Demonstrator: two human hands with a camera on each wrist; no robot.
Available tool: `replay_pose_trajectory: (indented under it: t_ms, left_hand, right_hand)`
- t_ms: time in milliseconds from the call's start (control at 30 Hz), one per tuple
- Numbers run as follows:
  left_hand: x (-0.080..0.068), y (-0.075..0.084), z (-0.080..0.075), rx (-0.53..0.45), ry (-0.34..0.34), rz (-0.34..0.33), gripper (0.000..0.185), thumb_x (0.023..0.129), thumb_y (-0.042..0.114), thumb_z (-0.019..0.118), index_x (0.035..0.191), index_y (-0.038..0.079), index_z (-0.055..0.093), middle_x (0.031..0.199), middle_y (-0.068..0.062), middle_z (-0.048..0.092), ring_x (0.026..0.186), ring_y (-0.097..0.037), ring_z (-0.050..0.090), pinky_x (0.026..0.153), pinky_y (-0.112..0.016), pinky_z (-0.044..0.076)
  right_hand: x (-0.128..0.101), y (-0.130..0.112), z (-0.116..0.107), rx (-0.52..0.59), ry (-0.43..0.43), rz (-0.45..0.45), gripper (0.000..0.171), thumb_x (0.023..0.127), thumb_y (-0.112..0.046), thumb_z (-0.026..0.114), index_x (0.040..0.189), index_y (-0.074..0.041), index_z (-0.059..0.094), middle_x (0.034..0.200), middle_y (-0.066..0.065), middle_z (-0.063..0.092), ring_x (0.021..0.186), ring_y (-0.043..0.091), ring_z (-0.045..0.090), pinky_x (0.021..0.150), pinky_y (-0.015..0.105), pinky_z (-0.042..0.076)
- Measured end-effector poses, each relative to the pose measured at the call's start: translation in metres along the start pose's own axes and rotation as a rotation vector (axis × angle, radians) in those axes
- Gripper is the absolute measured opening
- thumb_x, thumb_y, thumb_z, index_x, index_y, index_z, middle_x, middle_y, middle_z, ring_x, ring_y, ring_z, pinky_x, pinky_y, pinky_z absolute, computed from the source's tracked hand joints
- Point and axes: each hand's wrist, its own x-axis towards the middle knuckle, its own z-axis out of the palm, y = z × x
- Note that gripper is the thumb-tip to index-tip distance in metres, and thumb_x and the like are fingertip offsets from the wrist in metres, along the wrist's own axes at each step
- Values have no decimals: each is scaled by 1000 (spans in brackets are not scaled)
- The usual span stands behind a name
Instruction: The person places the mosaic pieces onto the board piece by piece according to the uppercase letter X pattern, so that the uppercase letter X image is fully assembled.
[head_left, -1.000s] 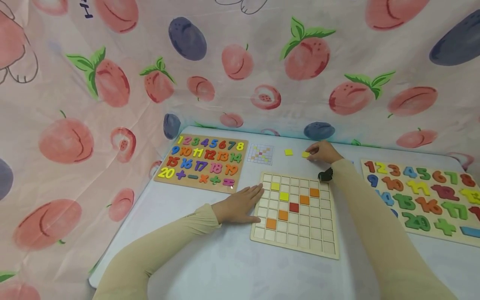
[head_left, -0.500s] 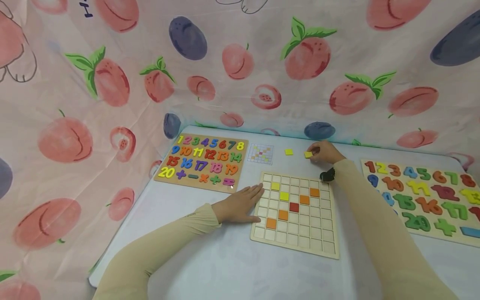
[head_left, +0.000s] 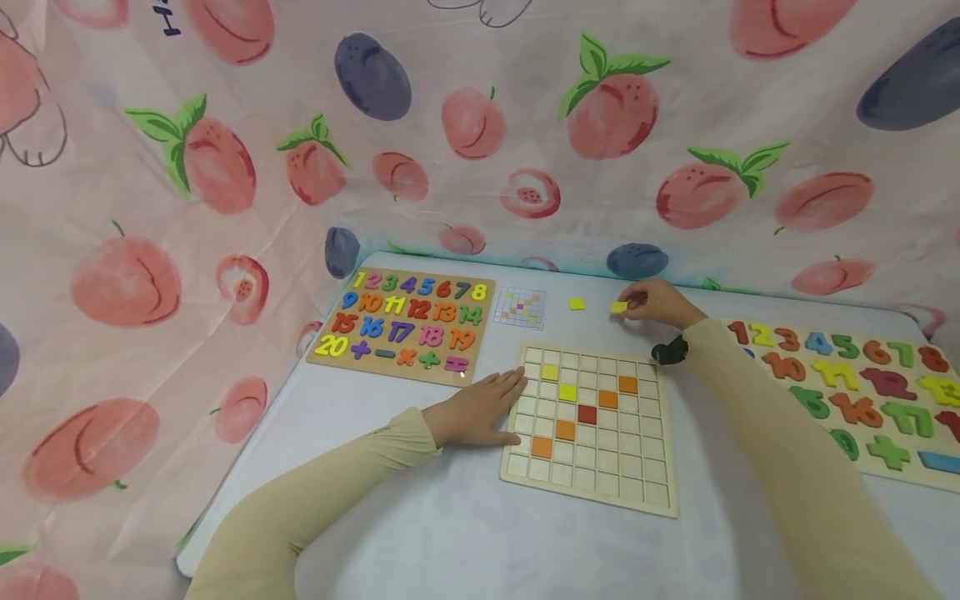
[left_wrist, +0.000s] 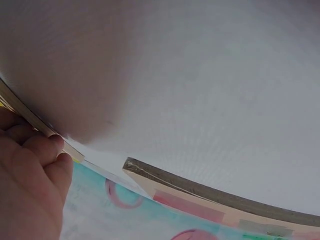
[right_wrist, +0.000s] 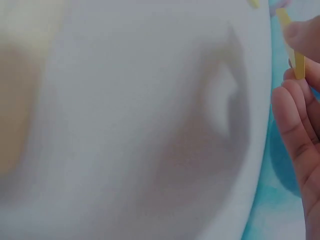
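Observation:
In the head view a wooden grid board (head_left: 632, 469) lies at the middle of the table, with orange, red and yellow square tiles set in some cells. My left hand (head_left: 472, 414) rests with fingers spread at the board's left edge; the left wrist view shows its fingertips against that edge. Beyond the board's far right corner, my right hand (head_left: 660, 303) pinches a yellow square tile (head_left: 618, 307) between thumb and fingers. The right wrist view shows this tile (right_wrist: 298, 62) edge-on and raised off the table. Another yellow tile (head_left: 577, 304) lies flat to its left.
A printed pattern card (head_left: 520, 308) lies behind the grid board. On the left is a wooden number board (head_left: 401, 329) filled with colourful numerals, and a second number board (head_left: 847, 375) is on the right, partly behind my right sleeve. A fruit-print curtain (head_left: 480, 167) hangs behind the table.
My right hand has lifted the yellow tile and drawn it slightly to the right. The left hand and the grid board have stayed in place.

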Motion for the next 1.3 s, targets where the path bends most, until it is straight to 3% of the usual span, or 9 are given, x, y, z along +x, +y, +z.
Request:
replay_pose_trajectory:
  t_ms: [167,533,767,900,1167,1300]
  left_hand:
    - [0,1,0,-3,-3,-1,93,89,65,42,151,6,6,160,-10,-1,148,-21,5,121,-34,11]
    - [-3,3,-3,-4,-15,-6,92,89,64,42,151,6,6,160,-10,-1,148,-21,5,121,-34,11]
    - [-2,3,-4,-2,-16,-9,92,89,64,42,151,7,5,160,-10,-1,148,-21,4,121,-34,11]
    - [-1,2,-4,-5,-19,-7,92,89,64,42,152,7,6,160,-9,0,148,-21,5,121,-34,11]
    - [-2,2,-5,-9,-17,-7,92,89,64,41,151,6,6,160,-10,-1,148,-22,5,122,-34,11]
    - [-1,2,-5,-11,-13,-7,92,89,64,41,151,6,5,160,-10,-1,148,-22,4,122,-34,10]
  right_hand:
    - [-12,-6,-3,4,13,-22,25,81,-7,69,105,2,67,92,16,66,78,11,58,70,22,50]
    - [-49,-37,2,-7,62,-78,25,78,-9,73,102,-2,68,88,10,66,76,13,58,71,23,52]
    - [-80,-58,13,24,48,-164,26,77,-9,75,102,-4,67,89,8,64,76,8,58,74,33,56]
    - [-98,-68,23,39,27,-167,25,76,-9,75,100,-6,67,87,4,64,75,5,57,72,30,56]
    - [-121,-78,43,81,-10,-184,24,75,-5,75,98,-8,67,87,1,64,75,23,57,71,34,56]
    - [-130,-81,49,94,-25,-174,23,75,-6,75,97,-9,68,87,0,63,76,22,57,70,29,55]
